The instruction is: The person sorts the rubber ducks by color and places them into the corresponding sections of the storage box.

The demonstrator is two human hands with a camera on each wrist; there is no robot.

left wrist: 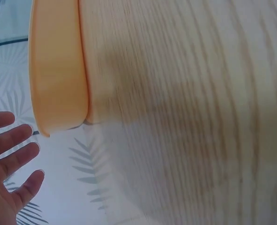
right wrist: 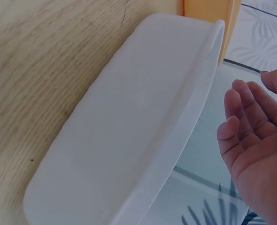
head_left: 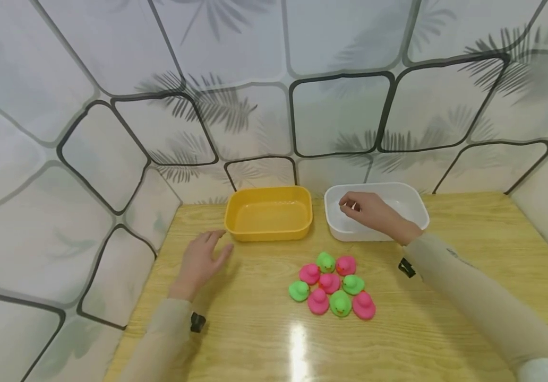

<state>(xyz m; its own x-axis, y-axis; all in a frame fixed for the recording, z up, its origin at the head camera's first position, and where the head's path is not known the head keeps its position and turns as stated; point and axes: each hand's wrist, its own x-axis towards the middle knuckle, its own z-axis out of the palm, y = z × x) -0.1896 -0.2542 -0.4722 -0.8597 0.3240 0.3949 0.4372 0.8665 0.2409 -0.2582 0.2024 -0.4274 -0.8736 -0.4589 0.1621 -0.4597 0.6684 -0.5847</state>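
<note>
My left hand (head_left: 200, 263) hovers over the table at the near left corner of the yellow basin (head_left: 269, 235), its fingers spread and holding nothing. Above the white basin (head_left: 360, 236) is my right hand (head_left: 370, 212). Its fingers bend loosely, and the right wrist view shows a bare palm (right wrist: 260, 173). Nearer to me than the basins, several small toy ducks sit in a cluster, some pink, like the pink duck (head_left: 364, 306), and some green, like the green duck (head_left: 340, 304). I see no duck in the yellow basin; my right hand covers part of the white one.
Both basins stand side by side at the back of the wooden table (head_left: 255, 329), close to the wall (head_left: 341, 116) with its stone-and-leaf pattern. A second wall (head_left: 25, 223) runs along the left side. A narrow gap separates the basins.
</note>
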